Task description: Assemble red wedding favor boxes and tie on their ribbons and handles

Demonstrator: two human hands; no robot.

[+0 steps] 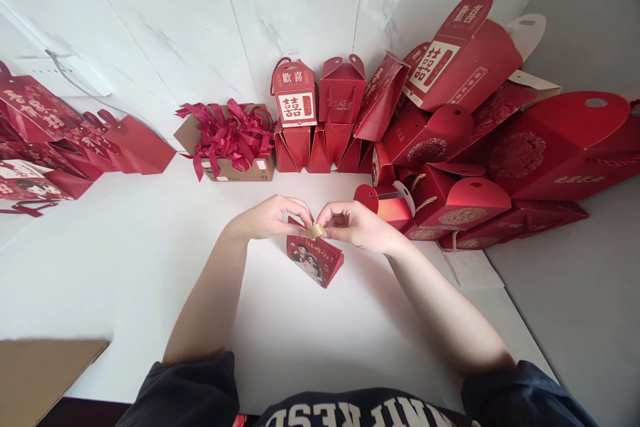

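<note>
A small red gift box point(313, 260) with a cartoon couple printed on its front stands on the white table below my hands. At its top edge is a short, shiny gold band point(316, 232), looking like a piece of ribbon. My left hand point(280, 217) pinches the band's left end with thumb and fingertips, close against the top of the box. From the other side, my right hand point(354, 225) grips the right end between thumb and curled fingers. The fingers hide part of the box's top, so how the band is attached cannot be seen.
A cardboard box point(240, 171) full of dark red ribbons point(233, 133) stands by the wall. Red gift boxes point(295, 93) are stacked behind it and to the right point(435, 193). More red boxes point(135, 143) stand left. Brown cardboard point(45, 373) lies at the lower left.
</note>
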